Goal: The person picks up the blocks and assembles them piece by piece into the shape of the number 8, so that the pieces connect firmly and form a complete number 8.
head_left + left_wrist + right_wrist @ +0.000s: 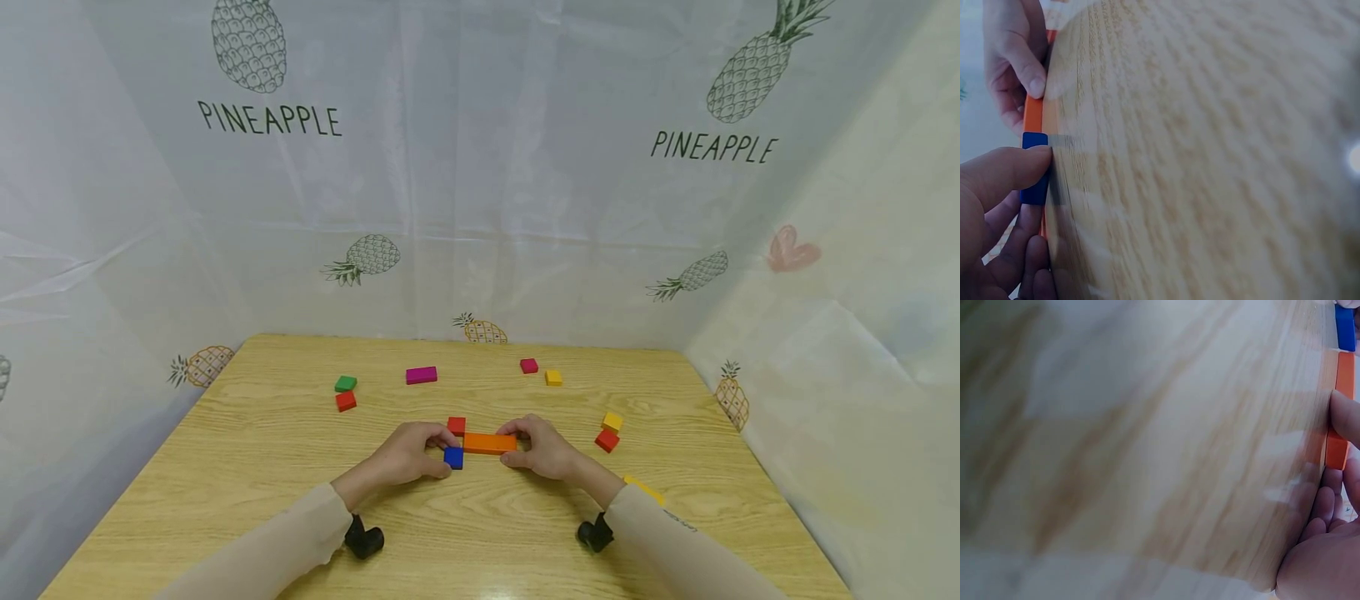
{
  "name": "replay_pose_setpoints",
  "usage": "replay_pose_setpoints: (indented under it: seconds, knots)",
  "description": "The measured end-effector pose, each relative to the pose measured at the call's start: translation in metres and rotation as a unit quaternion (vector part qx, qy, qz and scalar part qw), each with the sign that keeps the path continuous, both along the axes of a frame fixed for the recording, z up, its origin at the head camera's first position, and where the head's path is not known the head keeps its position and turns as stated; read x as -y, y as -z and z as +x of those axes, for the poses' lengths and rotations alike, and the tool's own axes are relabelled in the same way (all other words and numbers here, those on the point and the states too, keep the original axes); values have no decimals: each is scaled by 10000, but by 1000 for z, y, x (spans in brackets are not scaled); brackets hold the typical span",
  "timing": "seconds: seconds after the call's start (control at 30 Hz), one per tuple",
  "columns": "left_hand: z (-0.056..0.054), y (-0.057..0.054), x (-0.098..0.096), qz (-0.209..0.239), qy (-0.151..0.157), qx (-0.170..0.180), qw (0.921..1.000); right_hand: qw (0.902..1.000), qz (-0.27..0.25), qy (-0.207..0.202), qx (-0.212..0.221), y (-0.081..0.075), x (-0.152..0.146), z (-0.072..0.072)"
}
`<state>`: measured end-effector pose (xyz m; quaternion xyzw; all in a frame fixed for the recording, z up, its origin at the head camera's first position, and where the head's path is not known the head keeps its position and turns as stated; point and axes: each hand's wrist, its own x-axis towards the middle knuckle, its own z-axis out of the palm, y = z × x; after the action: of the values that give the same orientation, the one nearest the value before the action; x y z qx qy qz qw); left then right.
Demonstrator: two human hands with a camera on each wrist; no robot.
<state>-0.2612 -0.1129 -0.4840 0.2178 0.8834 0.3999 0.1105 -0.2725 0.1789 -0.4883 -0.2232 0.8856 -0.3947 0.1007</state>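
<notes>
A small blue block (453, 457) is pinched between the thumb and fingers of my left hand (408, 452) near the middle of the table. Just right of it lies a long orange block (489, 443), its right end gripped by my right hand (546, 450). Behind the blue block, a red block (457, 425) sits close to the orange block's left end. In the left wrist view, the blue block (1034, 169) stands in line with the orange block (1033, 114). From the right wrist, my thumb (1344, 415) presses the orange block's near side.
On the wooden table (270, 467), green (346, 383) and red (346, 401) blocks lie left, a purple block (422, 375) farther back. Crimson (529, 366) and yellow (553, 378) blocks lie at the back right; yellow (612, 422) and red (607, 440) ones sit right. A yellow block (643, 490) is partly behind the right sleeve.
</notes>
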Motion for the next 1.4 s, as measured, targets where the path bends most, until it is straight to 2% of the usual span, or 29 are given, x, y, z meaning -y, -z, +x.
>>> replay_pose_setpoints:
  seconds: [0.8, 1.1, 1.4]
  knots:
    - [0, -1, 0, 43, -78, 89, 9999, 9999, 121, -9, 2, 2, 0, -2]
    - [-2, 1, -1, 69, -52, 108, 9999, 9999, 118, -90, 22, -3, 0, -1]
    - [-2, 3, -1, 52, -83, 109, 9999, 9994, 28, -252, -233, 1, -2, -2]
